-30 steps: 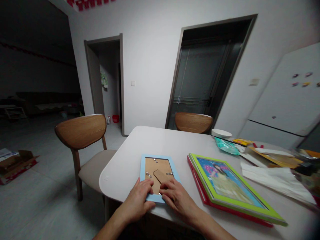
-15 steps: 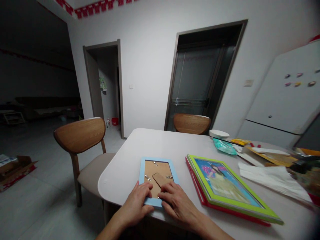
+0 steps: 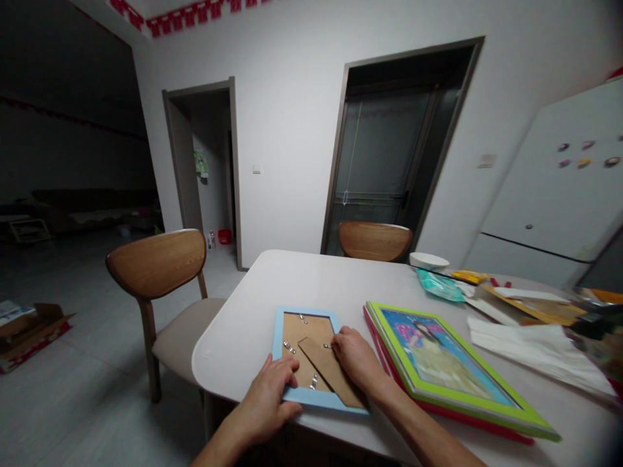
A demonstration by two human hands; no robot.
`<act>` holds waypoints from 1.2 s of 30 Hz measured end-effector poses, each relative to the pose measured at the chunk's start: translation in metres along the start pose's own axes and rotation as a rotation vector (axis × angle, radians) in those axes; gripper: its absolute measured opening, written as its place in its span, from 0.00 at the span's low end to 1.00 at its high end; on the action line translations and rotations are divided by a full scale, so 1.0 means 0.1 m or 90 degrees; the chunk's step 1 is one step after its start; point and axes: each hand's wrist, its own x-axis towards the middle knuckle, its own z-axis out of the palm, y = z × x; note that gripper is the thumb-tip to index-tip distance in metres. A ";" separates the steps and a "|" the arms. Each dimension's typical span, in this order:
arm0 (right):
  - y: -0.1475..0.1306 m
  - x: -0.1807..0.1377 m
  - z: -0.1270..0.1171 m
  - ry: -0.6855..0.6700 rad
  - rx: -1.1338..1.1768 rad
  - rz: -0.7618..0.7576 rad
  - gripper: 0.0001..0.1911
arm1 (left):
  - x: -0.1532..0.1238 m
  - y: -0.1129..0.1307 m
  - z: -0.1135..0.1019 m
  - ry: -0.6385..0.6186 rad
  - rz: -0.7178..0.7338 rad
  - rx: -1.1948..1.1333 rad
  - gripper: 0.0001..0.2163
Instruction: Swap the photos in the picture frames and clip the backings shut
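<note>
As the blue frame (image 3: 306, 311) lies face down on the bench (image 3: 302, 279), left grip (image 3: 270, 399), spread flat, pins its corner steady; right grip (image 3: 357, 357) curls at a backing clip (image 3: 328, 346), pinch unclear.

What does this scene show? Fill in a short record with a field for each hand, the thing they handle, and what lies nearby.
left hand: lies flat on the near left corner of the blue frame
right hand: at the frame's right edge, fingertips by a metal clip
blue frame: face down on the table, brown backing board and stand showing
to the right: green frame with a picture, stacked on a red frame
to the left: wooden chair
</note>
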 end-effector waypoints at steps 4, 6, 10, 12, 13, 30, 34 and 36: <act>-0.01 0.00 -0.02 -0.016 0.005 -0.025 0.14 | 0.00 0.00 0.02 0.003 -0.003 0.003 0.12; 0.00 -0.02 -0.04 -0.022 0.009 -0.040 0.14 | 0.00 0.00 0.02 0.001 -0.007 0.007 0.12; 0.01 -0.07 -0.08 -0.017 0.014 -0.052 0.16 | 0.00 0.01 0.01 0.000 -0.007 0.010 0.12; -0.04 -0.09 -0.09 -0.008 0.022 -0.065 0.15 | -0.01 0.01 0.01 0.000 0.002 0.008 0.11; -0.09 -0.09 -0.09 -0.002 0.034 -0.079 0.15 | -0.01 0.01 0.02 0.001 0.005 0.006 0.11; -0.66 0.11 0.12 -0.065 0.118 -0.236 0.14 | -0.05 0.01 0.05 0.028 0.013 0.005 0.09; -0.64 0.13 0.13 -0.069 0.135 -0.196 0.13 | -0.06 0.01 0.05 0.029 0.009 -0.004 0.10; -0.58 0.18 0.14 -0.061 0.146 -0.132 0.14 | -0.06 0.01 0.05 0.023 0.012 -0.006 0.10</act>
